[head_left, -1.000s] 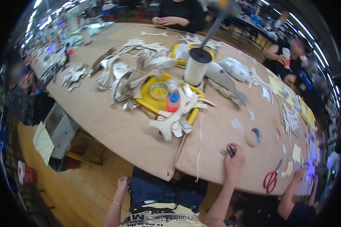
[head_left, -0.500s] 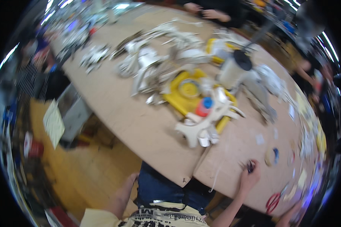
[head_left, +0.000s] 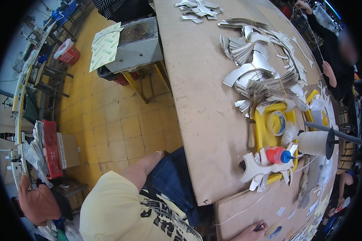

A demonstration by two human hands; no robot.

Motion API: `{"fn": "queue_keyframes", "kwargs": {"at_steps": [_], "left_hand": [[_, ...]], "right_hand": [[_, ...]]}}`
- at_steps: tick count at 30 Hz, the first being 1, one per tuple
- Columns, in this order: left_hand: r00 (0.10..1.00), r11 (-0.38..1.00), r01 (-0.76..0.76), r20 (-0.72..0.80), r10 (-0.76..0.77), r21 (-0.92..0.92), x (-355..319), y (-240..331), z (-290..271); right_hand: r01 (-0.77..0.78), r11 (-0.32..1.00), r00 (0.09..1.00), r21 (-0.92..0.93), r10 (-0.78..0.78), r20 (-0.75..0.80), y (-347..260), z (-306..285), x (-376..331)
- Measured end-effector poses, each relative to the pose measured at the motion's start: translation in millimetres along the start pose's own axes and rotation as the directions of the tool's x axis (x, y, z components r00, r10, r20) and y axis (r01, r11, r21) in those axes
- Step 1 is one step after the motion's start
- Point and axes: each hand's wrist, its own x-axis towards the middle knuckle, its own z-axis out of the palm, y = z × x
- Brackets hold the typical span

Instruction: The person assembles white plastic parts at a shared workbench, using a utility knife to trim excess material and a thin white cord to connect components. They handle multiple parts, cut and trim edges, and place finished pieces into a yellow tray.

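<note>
Head view, tilted hard left. Right hand (head_left: 251, 232) at bottom edge, resting on table (head_left: 197, 100), fingers curled around small dark object (head_left: 260, 227); only partly visible, grip looks closed, object kind unclear. Left hand (head_left: 160, 153) down on lap, against jeans (head_left: 171, 180), barely showing past the forearm; can't tell how far open, nothing seen in it.

White cord (head_left: 245, 207) running across table from near right hand up toward white thread cone (head_left: 314, 142) on a dark spindle. Just left of cone: yellow tray (head_left: 262, 132) with tape roll (head_left: 276, 123) inside, red bottle with blue cap (head_left: 278, 154) lying at its lower end. White cut pieces (head_left: 258, 170) overlapping tray's near edge. Bundled grey-white pieces (head_left: 265, 86) stacked farther up, more loose ones (head_left: 197, 9) at far end. Second yellow tray (head_left: 314, 108) beyond the first.

Table surface plain brown board, seam near the right hand. Floor (head_left: 108, 120) yellow tile. Grey metal cabinet (head_left: 138, 44) beside table, pale sheets (head_left: 105, 44) on top. Red crate (head_left: 51, 148) at left by a cluttered bench. Other people at right rim and lower left.
</note>
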Motion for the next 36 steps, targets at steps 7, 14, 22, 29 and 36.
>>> {"fn": "queue_keyframes", "kwargs": {"at_steps": [7,14,22,29,36], "left_hand": [[0.999,0.999,0.035,-0.014,-0.035,-0.005,-3,-20,-3],[0.997,0.997,0.056,-0.051,-0.059,-0.05,-9,-38,-7],[0.992,0.992,0.092,-0.083,-0.099,-0.08,-21,-46,-10],[0.984,0.984,0.159,-0.069,-0.165,-0.084,-34,-28,-8],[0.971,0.977,0.214,-0.107,-0.213,-0.002,-37,-10,-68]], "right_hand": [[0.08,0.997,0.995,0.009,-0.079,-0.068,0,-1,-1],[-0.011,0.998,1.0,0.065,0.012,-0.019,7,-4,-1],[-0.026,0.993,0.995,0.111,0.015,0.095,31,5,-7],[0.126,0.987,0.991,-0.095,-0.13,-0.036,76,37,-18],[0.015,0.981,1.0,-0.194,-0.016,-0.007,85,44,-22]]}}
